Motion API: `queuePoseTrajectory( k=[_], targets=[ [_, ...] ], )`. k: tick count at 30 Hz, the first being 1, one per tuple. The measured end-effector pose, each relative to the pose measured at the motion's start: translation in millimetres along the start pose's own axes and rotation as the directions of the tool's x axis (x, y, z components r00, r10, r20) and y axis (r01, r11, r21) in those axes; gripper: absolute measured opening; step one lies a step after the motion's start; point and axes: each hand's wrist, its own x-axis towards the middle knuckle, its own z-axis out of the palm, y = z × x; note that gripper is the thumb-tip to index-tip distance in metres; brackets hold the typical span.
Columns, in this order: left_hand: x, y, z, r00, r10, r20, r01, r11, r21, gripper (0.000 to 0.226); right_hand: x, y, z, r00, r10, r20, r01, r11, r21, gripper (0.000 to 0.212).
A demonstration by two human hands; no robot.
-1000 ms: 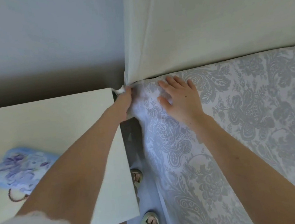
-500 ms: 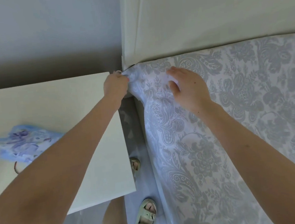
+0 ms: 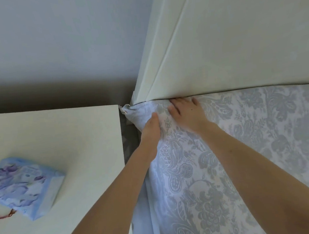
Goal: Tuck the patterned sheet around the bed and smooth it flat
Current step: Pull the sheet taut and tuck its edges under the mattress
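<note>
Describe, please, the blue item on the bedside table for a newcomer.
Left of the bed's grey-and-white damask sheet stands a cream flat-topped bedside table. Near its left edge lies a pale blue paper gift bag. Purple flowers and a reddish cord handle distinguish it from the sheet.

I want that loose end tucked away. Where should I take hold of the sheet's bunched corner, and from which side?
Pinch the twisted nub of the bunched corner, which juts past the patterned sheet toward the nightstand, below the headboard. Come from the left, through the gap beside the bed; the left hand lies nearest, while the right hand presses flat.
</note>
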Motion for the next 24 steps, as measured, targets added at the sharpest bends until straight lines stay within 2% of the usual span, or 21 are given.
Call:
queuePoseTrajectory(
  k=[2,4,6,10,13,17,24],
  targets=[
    [10,9,6,1.0,-0.027,-0.012,0.026,0.996,-0.085,0.044,-4,-2,9,0.996,0.014,-0.085,-0.011,0.999,0.04,0.08],
    [14,17,13,0.998,-0.048,-0.045,0.042,0.99,-0.138,0.051,-9,4,13,0.993,0.001,-0.117,0.01,0.995,0.096,0.082],
    [21,20,18,0.995,-0.074,-0.066,0.06,0.981,-0.183,0.065,-16,11,15,0.99,-0.032,-0.139,0.052,0.988,0.144,0.078],
    [27,20,22,0.992,-0.105,-0.067,0.081,0.955,-0.286,0.08,-27,22,23,0.943,-0.05,-0.329,0.124,0.97,0.208,0.06],
    [33,17,19,0.994,-0.1,-0.053,0.083,0.963,-0.255,0.084,-28,30,33,0.911,-0.02,-0.411,0.144,0.951,0.272,0.054],
    [39,15,13,0.996,-0.088,-0.031,0.08,0.975,-0.207,0.087,-24,30,35,0.896,0.006,-0.444,0.186,0.902,0.389,0.054],
    [21,19,16,0.999,0.019,0.039,-0.012,0.985,-0.171,0.081,-32,34,9,0.894,-0.074,-0.441,0.24,0.911,0.334,0.054]
  ],
)
